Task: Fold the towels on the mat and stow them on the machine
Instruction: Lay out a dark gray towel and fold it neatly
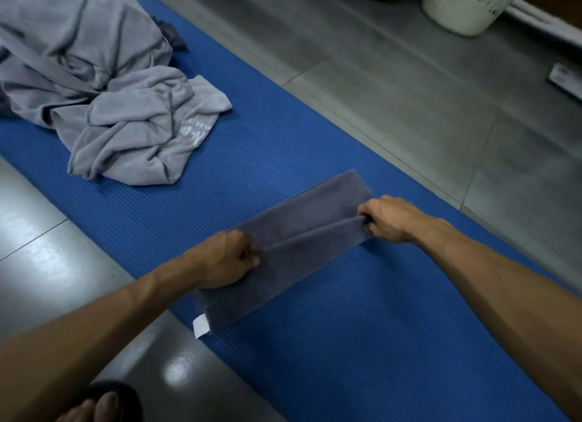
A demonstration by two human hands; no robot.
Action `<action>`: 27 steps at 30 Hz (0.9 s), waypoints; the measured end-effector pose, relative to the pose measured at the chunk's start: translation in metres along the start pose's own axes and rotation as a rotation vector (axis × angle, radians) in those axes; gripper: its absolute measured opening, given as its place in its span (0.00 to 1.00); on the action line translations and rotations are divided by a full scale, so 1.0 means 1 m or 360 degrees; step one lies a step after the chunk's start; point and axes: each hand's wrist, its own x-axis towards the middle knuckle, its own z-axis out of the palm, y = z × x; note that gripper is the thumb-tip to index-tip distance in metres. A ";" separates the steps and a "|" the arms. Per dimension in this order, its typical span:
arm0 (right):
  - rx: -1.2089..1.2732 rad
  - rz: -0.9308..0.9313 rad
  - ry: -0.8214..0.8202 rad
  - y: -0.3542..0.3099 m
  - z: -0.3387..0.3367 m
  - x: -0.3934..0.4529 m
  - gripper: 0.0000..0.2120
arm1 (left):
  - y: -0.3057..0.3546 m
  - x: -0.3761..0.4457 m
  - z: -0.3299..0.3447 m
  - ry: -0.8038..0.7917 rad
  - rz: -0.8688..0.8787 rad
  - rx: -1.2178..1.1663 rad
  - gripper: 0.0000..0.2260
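The fingers of the left hand (225, 259) were closed in a pinch on one short end of the dark grey towel (293, 248), and the fingers of the right hand (389, 218) were clamped in the same way on the opposite end. Between the two hands a ridge of cloth was raised, so I judge that one more fold along the length was in progress. The towel lay on the blue mat (346, 343) as a narrow strip, with a white label (201, 326) at its near corner.

Most of the task seemed to be left. A big heap of light grey towels (104, 87) lay unfolded at the far end of the mat, well apart from the hands. The machine was not visible, and nothing showed as stowed.

For containers, only a white perforated basket (463, 5) stood on the floor; its inside was not visible.
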 end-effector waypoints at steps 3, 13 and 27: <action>-0.0014 -0.0021 0.0271 -0.007 -0.009 0.022 0.07 | -0.016 -0.002 0.004 0.0277 -0.0275 0.0207 0.10; -0.0148 -0.0006 0.0472 -0.042 -0.006 0.079 0.08 | -0.034 0.005 0.016 0.0509 -0.0372 0.0610 0.13; -0.0025 0.0136 0.0394 -0.043 0.002 0.106 0.12 | -0.012 0.040 0.042 0.0508 0.0280 0.0723 0.27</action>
